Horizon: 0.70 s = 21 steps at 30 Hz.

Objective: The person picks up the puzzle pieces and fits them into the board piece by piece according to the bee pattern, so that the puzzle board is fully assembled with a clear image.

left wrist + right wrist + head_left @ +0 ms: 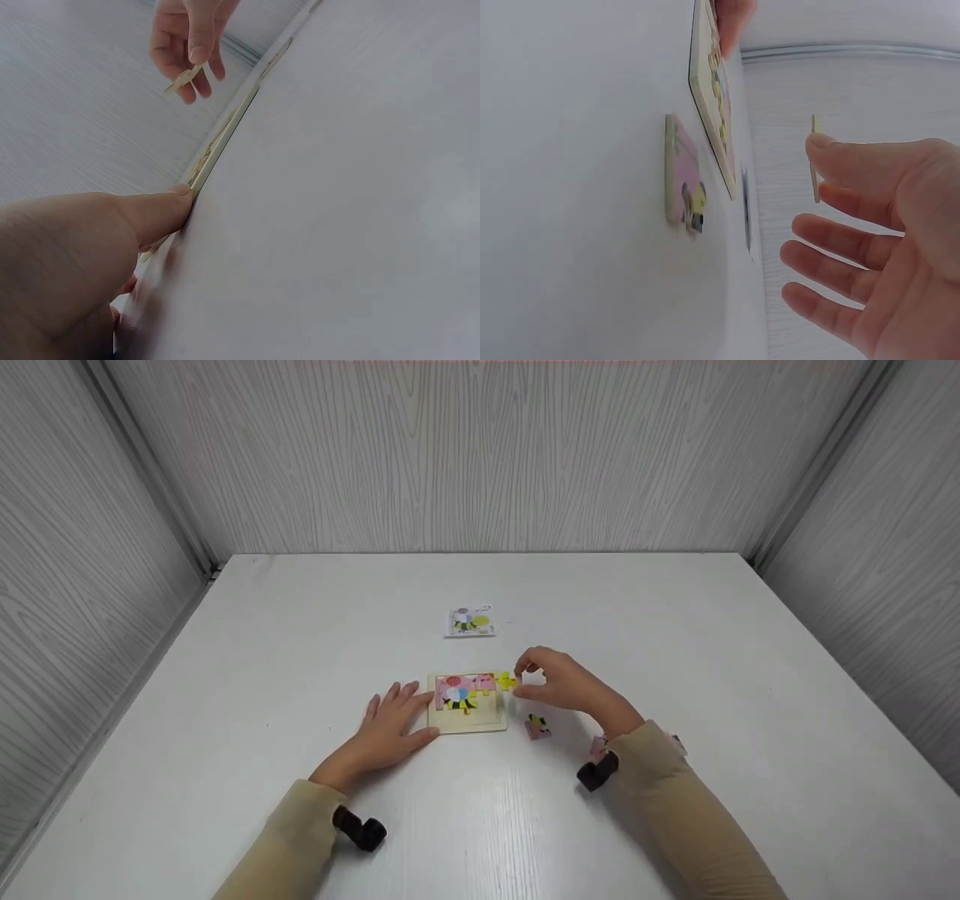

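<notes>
A yellow puzzle piece (506, 681) is pinched between the thumb and index finger of my right hand (559, 681), raised over the right edge of a wooden puzzle board (472, 729). In the right wrist view this piece (814, 169) shows edge-on, and the other fingers are spread apart. Fitted pieces with a striped bee picture (459, 697) fill the board's upper left; its lower and right parts show bare wood. My left hand (394, 727) lies along the board's left side, fingers extended, fingertips and thumb touching the edge.
A loose pink puzzle piece with yellow and black (537, 727) lies right of the board. More pieces (598, 746) lie by the right sleeve, partly hidden. Behind the board is a square picture card (470, 622) with a similar bee. Grained panels (480, 457) enclose the white table.
</notes>
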Available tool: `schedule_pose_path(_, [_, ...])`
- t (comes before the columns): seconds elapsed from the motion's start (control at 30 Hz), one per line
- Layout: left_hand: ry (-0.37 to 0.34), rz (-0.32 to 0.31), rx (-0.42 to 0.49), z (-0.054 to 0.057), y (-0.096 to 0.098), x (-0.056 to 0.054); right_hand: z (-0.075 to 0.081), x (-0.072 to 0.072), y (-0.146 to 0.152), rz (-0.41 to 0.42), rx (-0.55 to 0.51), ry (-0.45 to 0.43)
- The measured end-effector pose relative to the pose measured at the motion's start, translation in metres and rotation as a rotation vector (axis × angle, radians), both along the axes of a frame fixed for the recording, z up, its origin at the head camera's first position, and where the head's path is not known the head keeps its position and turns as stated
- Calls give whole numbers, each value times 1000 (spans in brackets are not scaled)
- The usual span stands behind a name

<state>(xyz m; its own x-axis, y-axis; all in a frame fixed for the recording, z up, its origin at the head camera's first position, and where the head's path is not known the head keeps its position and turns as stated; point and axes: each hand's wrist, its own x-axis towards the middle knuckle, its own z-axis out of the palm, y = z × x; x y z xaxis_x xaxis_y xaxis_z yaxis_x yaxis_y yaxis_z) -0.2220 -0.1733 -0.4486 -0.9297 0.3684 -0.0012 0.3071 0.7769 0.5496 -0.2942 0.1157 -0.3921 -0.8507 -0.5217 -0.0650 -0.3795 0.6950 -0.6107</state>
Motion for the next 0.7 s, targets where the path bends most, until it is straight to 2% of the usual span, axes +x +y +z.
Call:
schedule_pose_path(0.37, [-12,3,-11,0,2,1,-5,-1,-26,6,-10,-35])
schedule_pose_path(0.53, [-18,3,-11,0,3,0,-11,-2,-30,-6,27,-38])
schedule_pose_path(0.7, [-1,6,-6,1,1,0,-18,-5,-32,27,63,-21])
